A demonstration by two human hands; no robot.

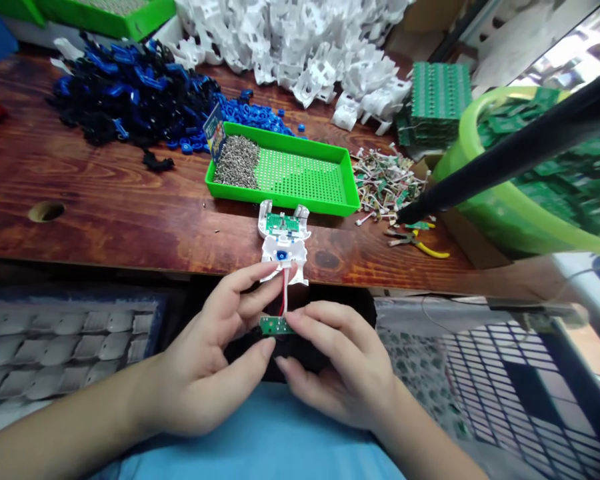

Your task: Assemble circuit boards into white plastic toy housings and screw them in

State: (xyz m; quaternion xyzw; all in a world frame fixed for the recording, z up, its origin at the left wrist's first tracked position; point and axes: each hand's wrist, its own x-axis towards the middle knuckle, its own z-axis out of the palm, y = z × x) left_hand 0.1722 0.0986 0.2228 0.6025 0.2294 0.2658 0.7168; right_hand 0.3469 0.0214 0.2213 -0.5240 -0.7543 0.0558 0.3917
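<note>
A small green circuit board [274,325] with red and white wires [285,292] is between my hands, just below the table's front edge. My right hand [343,363] pinches the board's right end, fingertips on top. My left hand [220,353] has its thumb at the board's lower edge, while its index and middle fingertips reach the wires at the white plastic housing [300,252]. That housing lies at the table edge in two joined-looking pieces. A larger green board [282,224] sits in its far piece, and a blue round part [281,255] in the near one.
Beyond the housing stands a green tray [285,203] with screws [237,162]. White shells [300,40] and blue and black parts [135,80] are heaped behind. To the right are wired boards [387,177], yellow-handled pliers [417,241], stacked boards [441,90], a green tub [460,160] and a black bar [520,137].
</note>
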